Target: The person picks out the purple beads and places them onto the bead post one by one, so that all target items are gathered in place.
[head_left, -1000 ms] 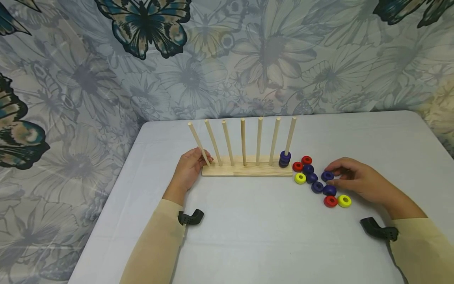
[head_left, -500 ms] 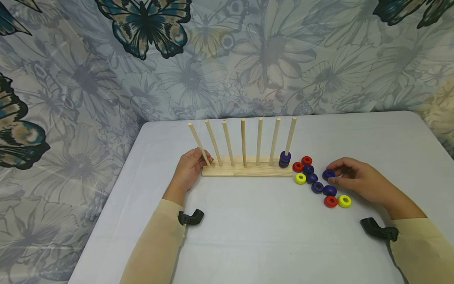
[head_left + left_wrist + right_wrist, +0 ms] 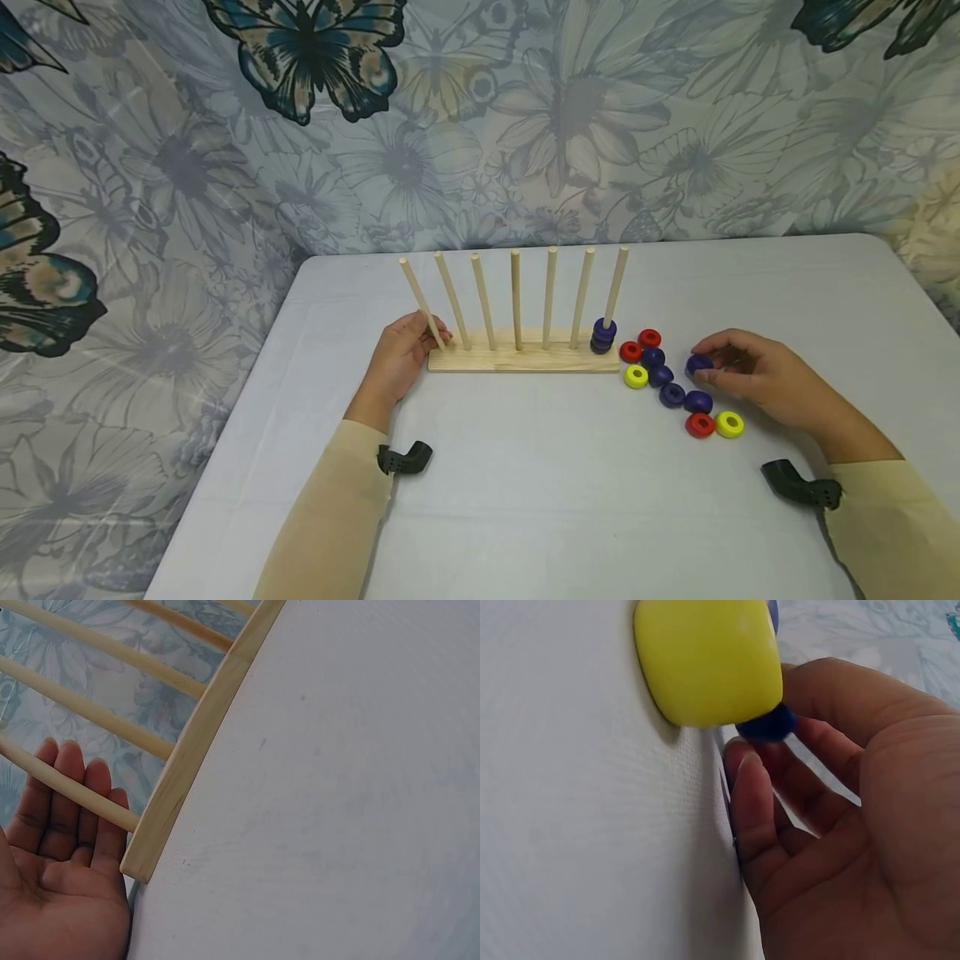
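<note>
Right hand (image 3: 753, 375) found to the right of the wooden base (image 3: 525, 360) and apart from it, thumb and fingertips drawn together in a pinch on one blue ring (image 3: 699, 364), which is off the pegs. Left hand (image 3: 397, 360) at the left end of the base: the fingers lie extended and slightly bent behind the leftmost peg (image 3: 417, 292), the palm unfolded, clamped on nothing; whether they bear on the peg or on the end of the base cannot be told. Next outward, between the base and the right hand, and reaching nearer the viewer than the base, nine loose pieces are counted: three red rings (image 3: 701, 433), two yellow rings (image 3: 730, 432) and four unheld blue rings (image 3: 661, 377), several touching one another. As to progress, the base carries seven pegs, and only the rightmost peg (image 3: 616, 283) bears a short stack of blue rings (image 3: 603, 332), seated low; their exact number is hard to read. The other six pegs carry no rings. In this inspector's judgement the work stands at an early stage: one peg begun, the pinched piece and all nine loose ones outstanding. The base rests on a white-covered table (image 3: 525, 517); behind it hangs a patterned backdrop (image 3: 577, 150) with flowers and butterflies
</note>
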Motion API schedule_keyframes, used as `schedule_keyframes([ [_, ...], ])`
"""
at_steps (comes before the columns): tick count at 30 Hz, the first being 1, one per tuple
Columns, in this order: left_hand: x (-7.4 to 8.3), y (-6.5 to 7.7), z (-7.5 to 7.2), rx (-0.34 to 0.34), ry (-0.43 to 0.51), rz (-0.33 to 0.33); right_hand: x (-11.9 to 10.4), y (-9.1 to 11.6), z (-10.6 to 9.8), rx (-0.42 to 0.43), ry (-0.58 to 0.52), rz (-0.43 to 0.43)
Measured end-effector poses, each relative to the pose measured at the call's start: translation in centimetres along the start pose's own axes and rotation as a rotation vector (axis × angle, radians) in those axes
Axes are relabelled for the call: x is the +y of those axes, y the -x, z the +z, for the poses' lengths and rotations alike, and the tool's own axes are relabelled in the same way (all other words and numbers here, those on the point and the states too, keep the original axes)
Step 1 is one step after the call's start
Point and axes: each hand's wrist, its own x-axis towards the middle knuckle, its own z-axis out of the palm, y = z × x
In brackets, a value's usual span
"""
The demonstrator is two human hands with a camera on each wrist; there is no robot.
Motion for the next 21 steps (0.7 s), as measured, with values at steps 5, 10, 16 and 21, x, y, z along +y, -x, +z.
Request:
schedule_keyframes([
  [5,0.0,0.0,0.1,0.0,0.006,0.003,-0.2,0.0,0.0,0.003,-0.003,0.0],
  [10,0.1,0.0,0.2,0.002,0.003,0.005,-0.6,-0.1,0.1,0.011,0.009,0.009],
  [16,0.1,0.0,0.2,0.009,0.001,0.001,-1.4,-0.2,0.1,0.029,0.024,0.017],
  [21,0.0,0.0,0.1,0.009,0.002,0.001,-2.3,-0.3,0.2,0.05,0.044,0.007],
])
